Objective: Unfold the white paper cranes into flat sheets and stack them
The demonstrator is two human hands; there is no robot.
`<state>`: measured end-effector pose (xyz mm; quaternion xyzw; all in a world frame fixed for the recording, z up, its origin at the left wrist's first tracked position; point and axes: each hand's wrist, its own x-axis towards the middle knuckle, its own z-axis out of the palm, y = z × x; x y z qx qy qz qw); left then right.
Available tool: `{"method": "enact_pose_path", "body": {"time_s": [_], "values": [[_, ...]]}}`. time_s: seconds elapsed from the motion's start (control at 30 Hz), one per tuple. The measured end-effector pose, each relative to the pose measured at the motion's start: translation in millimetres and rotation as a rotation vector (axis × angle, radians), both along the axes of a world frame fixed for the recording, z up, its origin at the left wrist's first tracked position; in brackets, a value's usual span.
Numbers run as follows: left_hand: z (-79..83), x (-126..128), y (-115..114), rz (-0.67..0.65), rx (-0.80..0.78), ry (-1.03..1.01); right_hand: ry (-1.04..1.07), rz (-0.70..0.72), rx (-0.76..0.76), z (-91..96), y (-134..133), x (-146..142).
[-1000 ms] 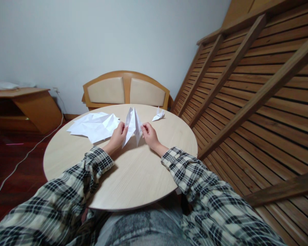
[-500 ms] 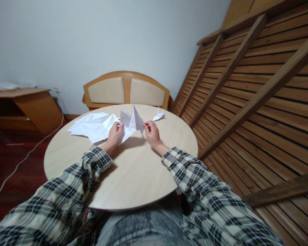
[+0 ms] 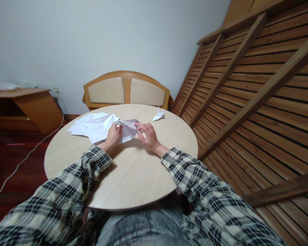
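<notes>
- Watching remotely, I see my left hand [image 3: 114, 134] clamped on creased paper [image 3: 127, 131], between my 2 hands.
- My right hand [image 3: 148, 136] touches its right side; pinching or not, I can't tell.
- Beyond that hand, 1 folded figure [image 3: 158, 116] looks finished; the creased paper seems partly shaped.

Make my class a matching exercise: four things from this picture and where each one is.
1. Creased white sheets
2. Small folded paper figure
3. Held paper
4. Pale cord

A. Between the left hand and right hand
B. Across the dark red floor
C. Lying on the table's left side
D. Near the table's far right edge

Pairs: 1-C, 2-D, 3-A, 4-B
</notes>
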<state>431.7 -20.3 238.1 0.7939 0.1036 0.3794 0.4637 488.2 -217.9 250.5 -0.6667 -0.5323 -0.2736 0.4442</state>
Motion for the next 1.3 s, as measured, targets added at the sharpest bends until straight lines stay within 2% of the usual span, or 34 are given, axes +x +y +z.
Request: {"method": "enact_pose_path", "body": {"time_s": [0.13,0.27,0.43,0.63,0.9,1.1,1.3], "values": [[-4.2,2,4,-0.130,0.050,-0.120,-0.088,0.029,-0.090,-0.5,-2,-3],[-3.0,1,5,-0.094,0.052,-0.081,-0.087,0.052,-0.157,-1.3,-2,-2],[3.7,-10,1,-0.151,0.006,-0.064,-0.050,0.070,-0.139,-3.3,1,-1],[13.2,-16,-9,-0.060,0.031,-0.018,0.034,0.012,-0.110,-5.0,2,0],[10.1,-7,-7,-0.061,-0.136,-0.038,0.096,0.057,-0.136,-7.8,3,4],[13.7,-6,-10,-0.106,-0.263,-0.018,0.098,0.095,-0.089,-6.9,3,2],[14.9,-5,-10,-0.108,-0.349,-0.002,0.111,0.079,-0.098,-7.1,3,3]]}}
